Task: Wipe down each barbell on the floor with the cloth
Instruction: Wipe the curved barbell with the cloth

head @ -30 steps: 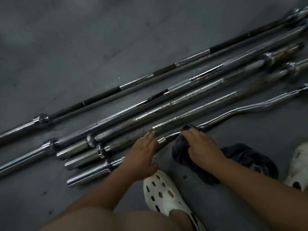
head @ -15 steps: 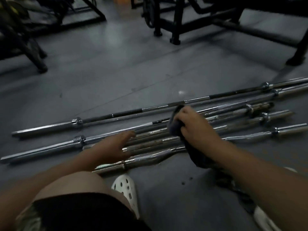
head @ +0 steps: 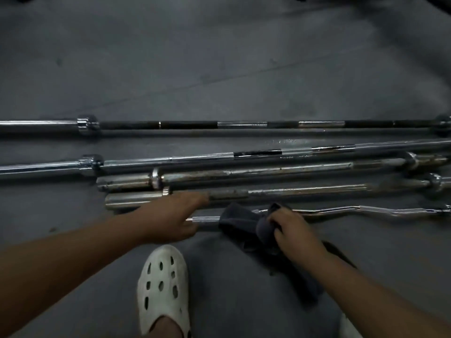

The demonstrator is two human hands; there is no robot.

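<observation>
Several barbells lie side by side on the grey floor. Nearest me is a curl bar [head: 366, 210] with a wavy chrome shaft. My right hand [head: 292, 230] grips a dark grey cloth [head: 241, 222] that is draped over the curl bar's left part. My left hand [head: 170, 217] rests on that bar's left end, fingers stretched out flat and reaching the rusty straight bar [head: 305, 191] behind it. Further back lie a thicker chrome bar [head: 268, 172], a long chrome bar [head: 195, 158] and a long dark bar [head: 244, 124].
My white clog [head: 163, 286] stands on the floor between my arms, close to the curl bar. The cloth's tail trails on the floor under my right forearm. Bare grey floor [head: 219, 57] stretches beyond the farthest bar.
The view dropped back down onto the bars. My right hand brought the cloth back from the farther bars to the curl bar. My left hand stays on the near bars' left end.
</observation>
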